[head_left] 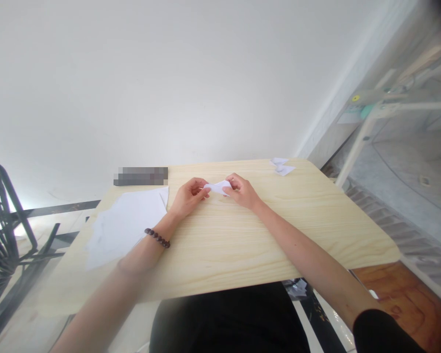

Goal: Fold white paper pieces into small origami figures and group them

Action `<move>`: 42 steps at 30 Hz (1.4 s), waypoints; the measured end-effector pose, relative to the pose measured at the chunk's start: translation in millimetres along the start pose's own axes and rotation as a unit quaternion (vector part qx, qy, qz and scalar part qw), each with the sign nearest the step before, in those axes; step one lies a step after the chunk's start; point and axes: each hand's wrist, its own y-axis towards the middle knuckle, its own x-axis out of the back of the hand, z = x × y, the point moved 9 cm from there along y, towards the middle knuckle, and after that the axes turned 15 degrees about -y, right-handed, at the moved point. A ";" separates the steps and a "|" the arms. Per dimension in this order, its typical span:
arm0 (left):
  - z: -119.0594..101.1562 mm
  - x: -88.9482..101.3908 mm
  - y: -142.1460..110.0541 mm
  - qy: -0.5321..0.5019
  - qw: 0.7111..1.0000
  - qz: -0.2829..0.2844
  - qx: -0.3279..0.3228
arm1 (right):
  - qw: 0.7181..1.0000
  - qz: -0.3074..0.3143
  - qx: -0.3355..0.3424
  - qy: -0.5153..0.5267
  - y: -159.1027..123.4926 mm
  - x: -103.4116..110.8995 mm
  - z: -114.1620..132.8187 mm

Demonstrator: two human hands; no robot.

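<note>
Between my two hands, just over the middle of the table, is a small folded piece of white paper [216,188]. My left hand [189,197] pinches its left end between thumb and fingers. At the right end, the thumb and fingers of my right hand [243,191] close on the same paper. Its exact folds are too small to make out. Loose white sheets [128,220] lie fanned out beside my left forearm, which wears a dark bead bracelet [157,238]. Folded white paper pieces [283,169] rest near the far right corner.
The light wooden table [220,255] stands against a white wall [206,88]. A blurred-out dark object [141,176] sits at its far left edge. A black chair [11,211] is at the left. A white metal frame [363,137] rises beyond the right side.
</note>
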 end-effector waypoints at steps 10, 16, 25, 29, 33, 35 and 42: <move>0.4 -1.4 -2.0 0.105 0.994 0.029 0.008 | 0.993 -0.018 0.065 -0.097 -1.2 2.8 14.0; 1.3 -4.8 -2.3 0.145 0.988 0.051 -0.001 | 0.989 -0.031 0.080 -0.121 -0.8 2.8 14.2; -6.7 -11.6 -3.5 0.203 0.975 0.076 -0.056 | 0.981 -0.043 0.086 -0.171 -0.7 2.6 13.6; -10.9 -14.7 -4.2 0.220 0.969 0.082 -0.075 | 0.977 -0.032 0.123 -0.169 -0.8 -0.4 20.0; -9.4 -16.3 -4.3 0.231 0.967 0.086 -0.068 | 0.972 -0.019 0.169 -0.165 -2.1 -4.4 27.1; -9.3 -16.3 -4.1 0.234 0.966 0.083 -0.068 | 0.971 -0.021 0.174 -0.163 -2.2 -4.3 27.6; -10.5 -8.3 -2.5 0.208 0.975 0.034 -0.062 | 0.972 -0.036 0.177 -0.148 -2.5 -1.4 29.7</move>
